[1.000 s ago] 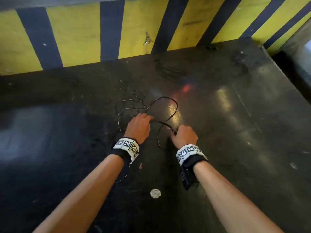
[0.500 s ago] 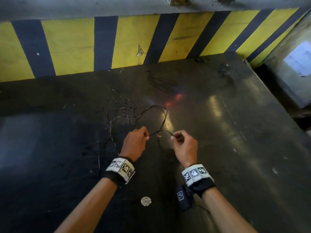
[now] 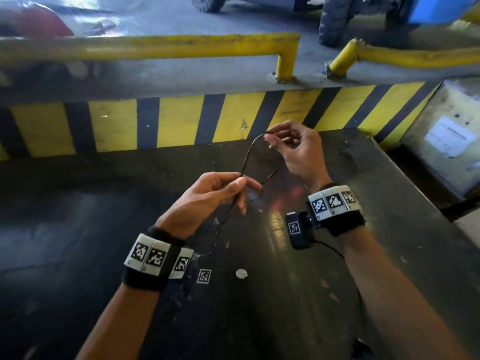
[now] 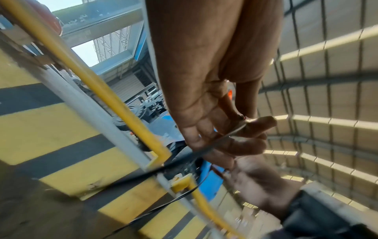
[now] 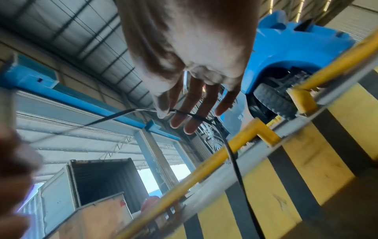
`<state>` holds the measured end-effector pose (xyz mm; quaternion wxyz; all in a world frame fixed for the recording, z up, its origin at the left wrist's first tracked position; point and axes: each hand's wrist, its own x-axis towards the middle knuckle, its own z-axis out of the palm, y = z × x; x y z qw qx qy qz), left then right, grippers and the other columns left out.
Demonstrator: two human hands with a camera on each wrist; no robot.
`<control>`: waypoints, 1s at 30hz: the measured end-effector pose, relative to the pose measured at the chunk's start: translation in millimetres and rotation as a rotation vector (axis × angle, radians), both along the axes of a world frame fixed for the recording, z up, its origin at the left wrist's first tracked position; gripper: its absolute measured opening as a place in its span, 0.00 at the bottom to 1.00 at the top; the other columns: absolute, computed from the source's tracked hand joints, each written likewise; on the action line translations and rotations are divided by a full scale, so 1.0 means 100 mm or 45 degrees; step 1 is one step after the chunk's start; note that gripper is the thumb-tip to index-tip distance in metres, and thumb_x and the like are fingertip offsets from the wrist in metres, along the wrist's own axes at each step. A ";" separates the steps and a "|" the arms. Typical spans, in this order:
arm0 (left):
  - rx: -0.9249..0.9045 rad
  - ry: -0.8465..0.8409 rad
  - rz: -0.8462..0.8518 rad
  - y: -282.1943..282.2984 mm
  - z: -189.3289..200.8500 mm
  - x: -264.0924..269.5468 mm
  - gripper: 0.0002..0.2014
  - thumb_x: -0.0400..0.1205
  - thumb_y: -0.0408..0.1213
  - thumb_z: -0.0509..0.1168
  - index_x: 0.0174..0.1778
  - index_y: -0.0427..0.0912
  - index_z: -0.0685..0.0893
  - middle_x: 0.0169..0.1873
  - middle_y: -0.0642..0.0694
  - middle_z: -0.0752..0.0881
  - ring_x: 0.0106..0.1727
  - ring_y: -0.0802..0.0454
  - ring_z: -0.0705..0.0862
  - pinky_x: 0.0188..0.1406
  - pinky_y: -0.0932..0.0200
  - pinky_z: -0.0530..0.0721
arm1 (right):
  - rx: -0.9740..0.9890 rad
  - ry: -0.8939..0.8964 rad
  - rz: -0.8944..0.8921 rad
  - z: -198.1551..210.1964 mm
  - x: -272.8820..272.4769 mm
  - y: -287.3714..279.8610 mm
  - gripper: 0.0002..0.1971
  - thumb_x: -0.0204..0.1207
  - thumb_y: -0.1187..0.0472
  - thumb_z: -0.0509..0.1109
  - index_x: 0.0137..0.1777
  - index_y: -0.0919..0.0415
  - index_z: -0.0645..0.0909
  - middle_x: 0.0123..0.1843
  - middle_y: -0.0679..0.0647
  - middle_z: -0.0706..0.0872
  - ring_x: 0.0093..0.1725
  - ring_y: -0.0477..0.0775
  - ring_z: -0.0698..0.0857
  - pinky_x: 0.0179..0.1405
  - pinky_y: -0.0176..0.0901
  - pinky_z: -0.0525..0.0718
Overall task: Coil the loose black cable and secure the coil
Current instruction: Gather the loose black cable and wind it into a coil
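Thin black cable, smooth and faintly glossy, catching a pale sheen across the fingers in the left wrist view. Dark counter across the lower frame: hard, scuffed, semi-gloss, with bright reflections near centre. Black-and-yellow striped wall behind, matt paint, chipped in spots. Yellow rail at upper frame, painted metal, worn. Black cloth wristbands carrying matt printed marker tiles. White paper sheet at right edge.

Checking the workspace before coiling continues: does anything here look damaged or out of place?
Mostly fine. The striped kerb has a chipped patch of yellow paint, and a small white disc lies on the dark floor.
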<state>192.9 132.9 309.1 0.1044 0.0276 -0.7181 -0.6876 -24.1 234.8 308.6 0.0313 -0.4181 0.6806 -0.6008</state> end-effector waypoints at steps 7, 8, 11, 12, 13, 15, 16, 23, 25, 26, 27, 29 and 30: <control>0.170 0.161 0.019 0.55 0.57 0.65 0.15 0.91 0.35 0.52 0.55 0.33 0.83 0.28 0.42 0.80 0.35 0.41 0.82 0.51 0.40 0.76 | -0.033 -0.039 -0.135 0.21 0.28 0.21 0.06 0.73 0.61 0.82 0.40 0.51 0.88 0.34 0.52 0.91 0.32 0.55 0.90 0.42 0.60 0.93; 0.160 0.162 0.035 0.61 0.61 0.72 0.14 0.91 0.34 0.52 0.55 0.33 0.82 0.28 0.42 0.79 0.35 0.41 0.82 0.50 0.42 0.77 | -0.021 -0.046 -0.174 0.18 0.31 0.24 0.08 0.73 0.61 0.83 0.38 0.48 0.87 0.33 0.51 0.90 0.31 0.54 0.89 0.43 0.60 0.94; 0.130 0.145 0.083 0.77 0.70 0.89 0.14 0.91 0.34 0.51 0.56 0.32 0.81 0.27 0.42 0.80 0.34 0.40 0.81 0.47 0.49 0.80 | 0.073 -0.052 -0.226 0.04 0.40 0.35 0.10 0.72 0.59 0.83 0.35 0.45 0.86 0.32 0.50 0.91 0.28 0.51 0.87 0.41 0.55 0.92; 0.122 0.134 0.092 0.81 0.72 0.91 0.14 0.91 0.34 0.51 0.55 0.32 0.81 0.27 0.42 0.81 0.34 0.40 0.81 0.46 0.51 0.81 | 0.093 -0.054 -0.234 -0.01 0.43 0.38 0.11 0.72 0.59 0.83 0.34 0.45 0.86 0.32 0.51 0.91 0.27 0.51 0.87 0.40 0.53 0.91; 0.117 0.122 0.098 0.84 0.73 0.93 0.14 0.91 0.35 0.52 0.54 0.32 0.82 0.27 0.43 0.82 0.34 0.40 0.81 0.46 0.52 0.82 | 0.107 -0.054 -0.242 -0.07 0.45 0.39 0.11 0.72 0.58 0.83 0.34 0.45 0.86 0.32 0.53 0.91 0.26 0.51 0.86 0.39 0.52 0.90; 0.128 0.082 0.108 0.89 0.74 0.97 0.14 0.91 0.36 0.53 0.53 0.33 0.82 0.26 0.43 0.83 0.34 0.41 0.83 0.45 0.54 0.82 | 0.144 -0.065 -0.272 -0.16 0.52 0.43 0.09 0.73 0.58 0.83 0.35 0.48 0.87 0.34 0.57 0.92 0.26 0.50 0.86 0.38 0.48 0.89; 0.141 0.058 0.107 0.92 0.74 0.99 0.14 0.91 0.37 0.54 0.52 0.34 0.83 0.26 0.43 0.83 0.34 0.41 0.83 0.45 0.55 0.83 | 0.159 -0.076 -0.289 -0.20 0.55 0.44 0.07 0.73 0.57 0.83 0.36 0.51 0.88 0.35 0.59 0.93 0.26 0.50 0.86 0.38 0.48 0.90; 0.192 0.004 0.029 0.97 0.77 1.06 0.16 0.91 0.37 0.54 0.44 0.36 0.82 0.24 0.43 0.81 0.33 0.43 0.86 0.48 0.50 0.84 | 0.237 -0.106 -0.380 -0.40 0.46 0.42 0.12 0.72 0.54 0.81 0.30 0.46 0.84 0.34 0.52 0.93 0.32 0.50 0.88 0.47 0.60 0.93; 0.203 0.063 0.038 0.92 0.81 1.05 0.17 0.91 0.37 0.53 0.48 0.34 0.84 0.29 0.41 0.85 0.37 0.42 0.87 0.50 0.51 0.86 | 0.288 -0.071 -0.344 -0.41 0.47 0.39 0.11 0.73 0.55 0.81 0.31 0.47 0.85 0.34 0.53 0.94 0.31 0.49 0.88 0.46 0.57 0.93; 0.214 0.108 0.041 0.89 0.83 1.04 0.17 0.91 0.37 0.52 0.52 0.32 0.84 0.34 0.38 0.87 0.40 0.41 0.88 0.51 0.52 0.88 | 0.315 -0.051 -0.313 -0.40 0.51 0.38 0.10 0.73 0.55 0.81 0.32 0.48 0.86 0.34 0.53 0.93 0.30 0.49 0.88 0.44 0.54 0.93; 0.225 0.166 0.046 0.86 0.86 1.01 0.17 0.92 0.37 0.51 0.57 0.30 0.84 0.41 0.36 0.89 0.45 0.40 0.88 0.53 0.51 0.88 | 0.343 -0.027 -0.274 -0.40 0.56 0.37 0.10 0.73 0.56 0.81 0.33 0.49 0.86 0.33 0.53 0.92 0.29 0.47 0.86 0.42 0.49 0.91; 0.227 0.305 0.087 0.78 0.91 0.95 0.18 0.92 0.35 0.50 0.66 0.28 0.80 0.53 0.32 0.88 0.55 0.36 0.87 0.61 0.45 0.85 | 0.404 0.032 -0.168 -0.42 0.70 0.37 0.07 0.73 0.57 0.82 0.36 0.51 0.87 0.32 0.53 0.92 0.28 0.42 0.84 0.37 0.41 0.84; 0.209 0.362 0.135 0.72 0.93 0.90 0.19 0.92 0.35 0.49 0.69 0.29 0.78 0.58 0.30 0.86 0.59 0.34 0.85 0.63 0.43 0.83 | 0.434 0.058 -0.094 -0.44 0.79 0.39 0.07 0.73 0.57 0.81 0.37 0.51 0.88 0.33 0.52 0.92 0.28 0.38 0.83 0.37 0.39 0.82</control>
